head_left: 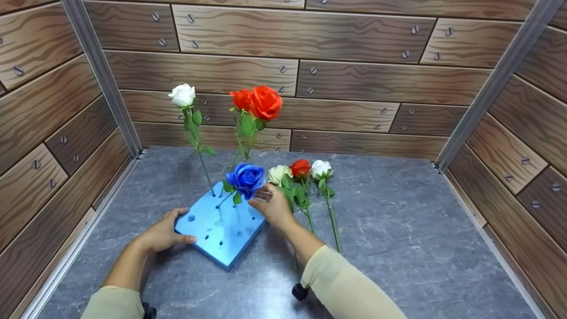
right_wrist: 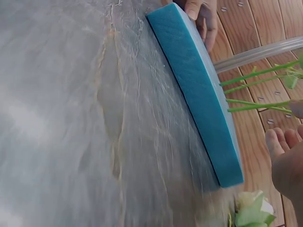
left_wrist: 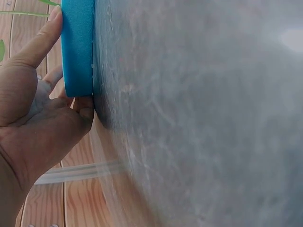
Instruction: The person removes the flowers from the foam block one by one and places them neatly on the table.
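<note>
A light blue foam block (head_left: pixel 228 226) with several holes lies on the table. My left hand (head_left: pixel 161 232) grips its left corner, thumb on top and fingers along the side. A blue rose (head_left: pixel 246 179) stands in the block, its stem leaning right. Just right of that bloom is my right hand (head_left: pixel 274 206), its fingers loosely bent. In the right wrist view its thumb (right_wrist: pixel 297 108) is by the green stems (right_wrist: pixel 260 107), apart from the other fingers. A white rose (head_left: pixel 182 95) and two red roses (head_left: pixel 266 103) also rise from the block.
Right of the block, a cream rose (head_left: pixel 279 174), a red rose (head_left: pixel 300 168) and a white rose (head_left: pixel 321 169) lie on the grey marbled table (head_left: pixel 398 239). Wood-patterned walls (head_left: pixel 363 40) with metal corner rails (head_left: pixel 491 84) enclose the table at the back and sides.
</note>
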A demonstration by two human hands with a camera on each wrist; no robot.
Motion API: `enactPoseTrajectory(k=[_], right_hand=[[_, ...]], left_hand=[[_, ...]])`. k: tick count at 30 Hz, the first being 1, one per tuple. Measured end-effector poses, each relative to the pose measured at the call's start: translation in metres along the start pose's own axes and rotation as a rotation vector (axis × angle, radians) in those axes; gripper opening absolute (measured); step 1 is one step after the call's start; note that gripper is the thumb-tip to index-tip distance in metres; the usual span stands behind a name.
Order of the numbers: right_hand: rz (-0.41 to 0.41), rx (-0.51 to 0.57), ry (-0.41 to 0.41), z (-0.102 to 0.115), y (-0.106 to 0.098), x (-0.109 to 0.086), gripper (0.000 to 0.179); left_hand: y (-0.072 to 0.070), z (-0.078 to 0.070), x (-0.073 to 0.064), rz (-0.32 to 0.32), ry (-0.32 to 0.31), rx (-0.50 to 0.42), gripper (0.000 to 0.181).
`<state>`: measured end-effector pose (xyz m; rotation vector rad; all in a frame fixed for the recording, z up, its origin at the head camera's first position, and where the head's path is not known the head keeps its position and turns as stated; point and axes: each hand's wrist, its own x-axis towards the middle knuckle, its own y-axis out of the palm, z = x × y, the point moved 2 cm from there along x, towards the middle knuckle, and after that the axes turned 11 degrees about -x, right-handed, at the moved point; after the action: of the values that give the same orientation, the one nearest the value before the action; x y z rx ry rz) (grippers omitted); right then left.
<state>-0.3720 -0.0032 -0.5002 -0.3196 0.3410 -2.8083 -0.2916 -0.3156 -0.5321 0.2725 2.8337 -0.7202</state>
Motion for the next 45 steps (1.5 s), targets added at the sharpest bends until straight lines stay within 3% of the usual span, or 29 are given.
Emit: enactPoseTrajectory(k=[5, 16, 20, 24, 27, 32, 39, 45], right_hand=[[0.009, -0.06, -0.005, -0.003, 0.016, 0.011, 0.05], [-0.017, -0.281, 0.103, -0.026, 0.035, 0.025, 0.031], [-0.008, -0.397, 0.094, -0.029, 0.036, 0.027, 0.021], [0.013, -0.507, 0.078, -0.027, 0.039, 0.029, 0.029], [-0.019, -0.567, 0.06, -0.024, 0.041, 0.031, 0.027], [-0.09, -0.571, 0.059, -0.021, 0.044, 0.031, 0.023], [-0.141, -0.624, 0.047, -0.023, 0.045, 0.03, 0.032], [-0.169, -0.54, 0.062, -0.023, 0.044, 0.027, 0.033]], left_hand=[[0.0, 0.001, -0.001, -0.003, -0.009, -0.01, 0.111], [0.0, -0.001, -0.001, -0.007, -0.022, -0.025, 0.109], [0.001, -0.001, 0.0, -0.008, -0.013, -0.027, 0.109], [0.0, 0.0, 0.001, -0.015, -0.011, -0.019, 0.109], [-0.001, 0.001, 0.002, -0.017, -0.015, -0.02, 0.109], [-0.003, 0.002, 0.002, -0.018, -0.013, -0.028, 0.109], [-0.003, 0.002, 0.001, -0.012, -0.016, -0.025, 0.109], [-0.003, 0.0, 0.001, -0.009, -0.021, -0.039, 0.109]])
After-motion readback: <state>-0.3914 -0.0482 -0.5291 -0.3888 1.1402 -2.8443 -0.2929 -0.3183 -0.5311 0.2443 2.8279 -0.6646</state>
